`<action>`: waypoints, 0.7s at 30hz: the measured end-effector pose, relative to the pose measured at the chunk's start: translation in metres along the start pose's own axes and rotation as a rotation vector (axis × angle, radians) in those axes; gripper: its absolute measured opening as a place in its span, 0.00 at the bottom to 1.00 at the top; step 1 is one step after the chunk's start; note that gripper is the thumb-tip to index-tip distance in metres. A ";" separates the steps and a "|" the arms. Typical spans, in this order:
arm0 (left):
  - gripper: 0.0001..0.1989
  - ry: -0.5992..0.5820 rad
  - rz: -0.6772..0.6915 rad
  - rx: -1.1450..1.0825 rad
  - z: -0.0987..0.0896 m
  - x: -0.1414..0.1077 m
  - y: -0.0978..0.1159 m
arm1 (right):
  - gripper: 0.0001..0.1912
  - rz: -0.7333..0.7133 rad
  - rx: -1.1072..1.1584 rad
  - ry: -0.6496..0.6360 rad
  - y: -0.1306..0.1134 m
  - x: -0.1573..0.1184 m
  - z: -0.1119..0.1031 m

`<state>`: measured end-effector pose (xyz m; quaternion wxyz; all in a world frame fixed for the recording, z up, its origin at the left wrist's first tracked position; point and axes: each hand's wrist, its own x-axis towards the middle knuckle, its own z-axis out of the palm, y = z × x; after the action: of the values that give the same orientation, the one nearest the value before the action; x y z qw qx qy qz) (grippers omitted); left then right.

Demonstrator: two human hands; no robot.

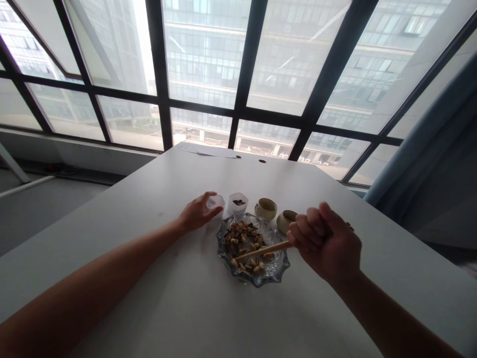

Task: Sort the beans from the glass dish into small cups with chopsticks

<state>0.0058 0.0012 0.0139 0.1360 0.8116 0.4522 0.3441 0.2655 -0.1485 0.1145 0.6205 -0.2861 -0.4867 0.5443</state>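
Observation:
My right hand is closed round a pair of wooden chopsticks, whose tips rest among the nuts in a scalloped glass bowl. Shelled-looking nuts and dark seeds lie in that bowl. Behind it on the left, my left hand holds a small clear plastic cup between thumb and fingers. Beside that cup stands a second white translucent cup with dark seeds inside. To the right are two small beige ceramic cups, one fully visible, the other partly hidden by my right hand.
All of this stands on a white table. Sheets of paper lie at its far edge, near two dark round holes. Large black-framed windows rise behind, and a blue-grey curtain hangs at the right.

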 end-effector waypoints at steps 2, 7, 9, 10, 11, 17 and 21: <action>0.31 0.001 -0.004 0.000 0.000 0.000 0.000 | 0.23 -0.043 -0.095 -0.014 0.006 0.001 0.000; 0.31 -0.002 -0.006 0.002 0.000 0.000 -0.002 | 0.25 -0.120 -0.652 -0.156 0.022 0.000 0.000; 0.32 -0.005 -0.007 0.005 0.000 0.000 -0.002 | 0.26 -0.066 -0.768 -0.183 0.021 -0.001 -0.004; 0.32 -0.006 -0.008 0.007 0.001 0.000 -0.002 | 0.26 -0.033 -0.780 -0.167 0.018 -0.001 -0.006; 0.32 -0.006 -0.008 0.008 0.001 0.000 -0.003 | 0.27 -0.008 -0.773 -0.138 0.014 -0.001 -0.009; 0.32 0.000 -0.004 0.009 0.001 0.000 -0.004 | 0.30 0.104 -0.744 -0.130 -0.011 0.004 -0.023; 0.32 -0.002 -0.009 0.004 0.001 0.000 -0.003 | 0.30 0.104 -0.850 -0.215 -0.007 0.008 -0.027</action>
<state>0.0044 0.0026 0.0121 0.1362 0.8101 0.4563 0.3419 0.2927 -0.1383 0.1132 0.3656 -0.4818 -0.7140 0.3527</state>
